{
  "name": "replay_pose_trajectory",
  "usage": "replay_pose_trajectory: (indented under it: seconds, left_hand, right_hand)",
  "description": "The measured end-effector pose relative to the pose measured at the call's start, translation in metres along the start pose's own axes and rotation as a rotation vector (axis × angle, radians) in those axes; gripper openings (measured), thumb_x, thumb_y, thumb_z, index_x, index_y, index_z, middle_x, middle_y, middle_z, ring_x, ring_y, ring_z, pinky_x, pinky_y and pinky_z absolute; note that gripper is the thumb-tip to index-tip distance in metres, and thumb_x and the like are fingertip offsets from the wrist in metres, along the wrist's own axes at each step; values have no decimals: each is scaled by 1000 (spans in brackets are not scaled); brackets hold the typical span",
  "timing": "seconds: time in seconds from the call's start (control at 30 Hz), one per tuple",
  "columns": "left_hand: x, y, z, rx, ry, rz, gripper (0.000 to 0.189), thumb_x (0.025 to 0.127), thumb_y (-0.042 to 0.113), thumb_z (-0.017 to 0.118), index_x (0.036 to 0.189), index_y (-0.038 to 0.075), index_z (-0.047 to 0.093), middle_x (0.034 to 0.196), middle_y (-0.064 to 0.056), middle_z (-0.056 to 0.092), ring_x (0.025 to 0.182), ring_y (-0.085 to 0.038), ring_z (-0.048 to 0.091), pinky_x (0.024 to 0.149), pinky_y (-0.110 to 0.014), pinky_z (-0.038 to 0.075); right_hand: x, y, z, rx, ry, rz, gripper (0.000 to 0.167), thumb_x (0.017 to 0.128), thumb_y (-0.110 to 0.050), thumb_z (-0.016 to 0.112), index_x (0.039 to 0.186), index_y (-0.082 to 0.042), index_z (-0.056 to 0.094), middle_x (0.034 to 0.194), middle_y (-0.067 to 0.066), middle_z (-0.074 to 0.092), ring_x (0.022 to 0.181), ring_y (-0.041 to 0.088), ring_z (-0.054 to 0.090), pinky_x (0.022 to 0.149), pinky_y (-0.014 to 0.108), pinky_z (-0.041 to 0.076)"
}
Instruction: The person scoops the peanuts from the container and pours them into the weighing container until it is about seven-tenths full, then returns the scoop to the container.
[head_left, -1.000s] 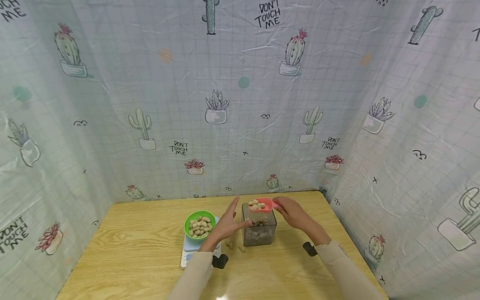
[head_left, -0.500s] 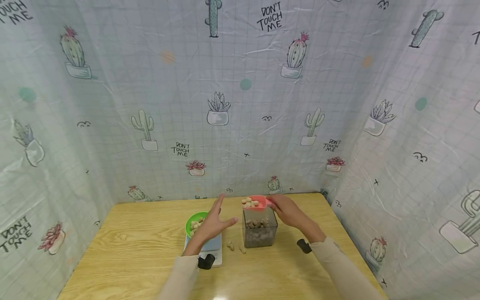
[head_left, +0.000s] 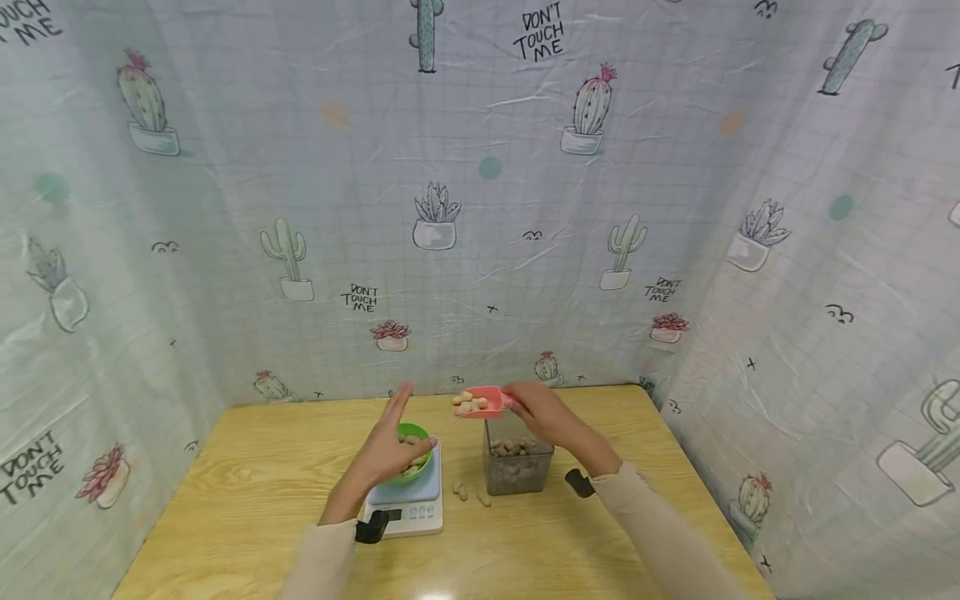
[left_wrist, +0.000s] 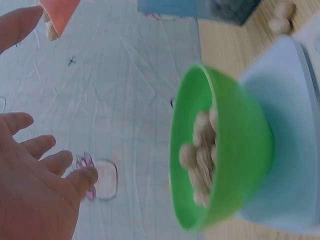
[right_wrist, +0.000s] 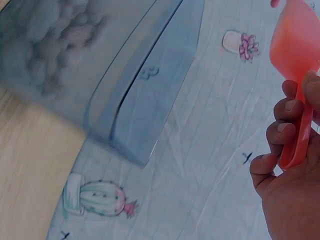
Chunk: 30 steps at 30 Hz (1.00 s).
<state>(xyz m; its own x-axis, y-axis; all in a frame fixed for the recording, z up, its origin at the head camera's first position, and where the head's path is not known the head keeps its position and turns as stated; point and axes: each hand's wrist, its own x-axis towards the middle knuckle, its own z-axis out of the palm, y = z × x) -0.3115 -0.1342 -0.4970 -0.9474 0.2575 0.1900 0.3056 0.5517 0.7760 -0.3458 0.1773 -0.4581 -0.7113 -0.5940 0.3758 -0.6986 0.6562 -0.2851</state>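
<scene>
My right hand point(head_left: 543, 411) grips the handle of a pink scoop point(head_left: 491, 401), its fingers curled round it in the right wrist view. Several peanuts in their shells point(head_left: 469, 403) lie in the scoop, which hovers just left of and above a grey see-through bin point(head_left: 517, 479) that holds more peanuts. My left hand point(head_left: 384, 452) is spread with straight fingers above a green bowl point(left_wrist: 240, 145), touching nothing that I can see. Peanuts point(left_wrist: 201, 155) lie inside this bowl. It stands on the blue pan of a white kitchen scale point(head_left: 416, 518).
A few loose peanuts point(head_left: 461, 492) lie on the wooden table point(head_left: 510, 550) between scale and bin. A curtain point(head_left: 480, 275) printed with cacti hangs behind the table and along its sides.
The right hand has carried the loaded scoop leftward from over the bin towards the bowl. My left hand has moved left too, from beside the bin to over the bowl.
</scene>
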Motion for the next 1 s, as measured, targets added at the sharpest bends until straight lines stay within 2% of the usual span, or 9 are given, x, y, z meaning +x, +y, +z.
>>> replay_pose_trajectory:
  seconds: [0.2, 0.4, 0.53, 0.8, 0.9, 1.0]
  left_hand:
    - [-9, -16, -6, 4, 1, -16, 106, 83, 42, 77, 160, 26, 5, 167, -9, 2, 151, -42, 13, 110, -70, 26]
    - [-18, -33, -11, 27, 15, -15, 108, 83, 41, 77, 160, 20, 5, 166, -16, 3, 149, -47, 16, 107, -71, 29]
    - [-24, -42, -14, 25, 4, -64, 110, 83, 40, 78, 160, 18, 4, 166, -17, 0, 149, -48, 13, 108, -71, 27]
    - [-30, -57, -11, 11, -45, -140, 114, 81, 38, 80, 160, 13, 2, 165, -21, 0, 148, -50, 11, 110, -71, 24]
    - [-31, -64, -7, -8, -64, -166, 116, 79, 39, 81, 160, 12, 2, 164, -23, 3, 148, -51, 11, 111, -71, 23]
    - [-32, -71, -2, -13, -74, -188, 117, 78, 40, 82, 160, 11, 3, 164, -23, 5, 148, -51, 12, 111, -70, 24]
  right_hand:
    - [10, -11, 11, -16, -20, -9, 25, 104, -25, 48, 120, -13, 62, 106, 1, 68, 94, 16, 62, 77, 33, 47]
    - [19, -21, 22, -8, -30, -17, 25, 104, -25, 47, 119, -13, 63, 106, 2, 69, 96, 17, 63, 80, 34, 49]
    - [24, -26, 30, -11, -70, -15, 26, 105, -25, 46, 120, -11, 62, 107, 4, 68, 99, 19, 63, 83, 35, 51]
    - [35, -30, 49, -50, -177, 77, 27, 105, -29, 44, 122, -16, 60, 110, -1, 67, 96, 13, 62, 83, 31, 51]
    - [40, -34, 55, -99, -205, 66, 27, 105, -29, 46, 124, -16, 60, 111, -2, 67, 99, 12, 62, 86, 31, 51]
    - [44, -38, 60, -140, -233, 44, 27, 104, -30, 47, 123, -16, 61, 105, -2, 67, 94, 13, 62, 83, 31, 52]
